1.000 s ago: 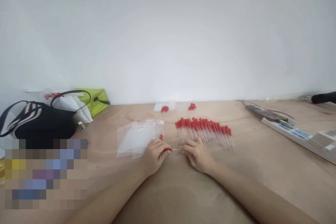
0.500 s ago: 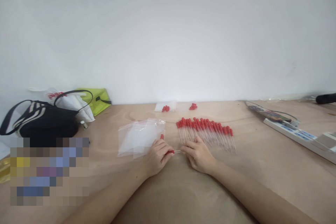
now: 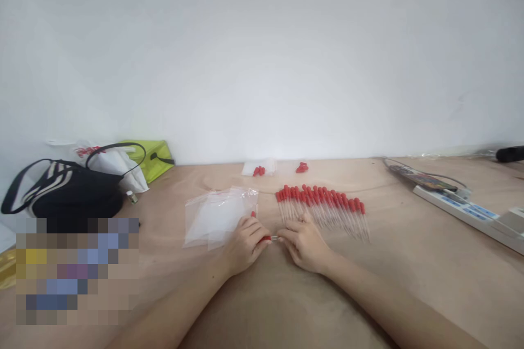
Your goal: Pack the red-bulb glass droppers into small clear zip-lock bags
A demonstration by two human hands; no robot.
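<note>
Low over the table, my left hand is closed around the red rubber bulb end of a dropper. A second red tip shows above the knuckles of that hand. Close beside it, the fingers of my right hand pinch the dropper's clear tube; the rest of the tube is hidden behind them. Just beyond my right hand lies a row of droppers with red bulbs pointing away and thin clear tubes toward me. Clear zip bags overlap flat on the table beyond my left hand.
Small piles of red bulbs lie near the wall, one beside a clear bag. At left are a black bag, a lime green bag and a small bottle. A phone and a power strip are at right.
My right hand has shifted slightly left toward my left hand, and less clear tube shows between them. The left hand keeps its grip.
</note>
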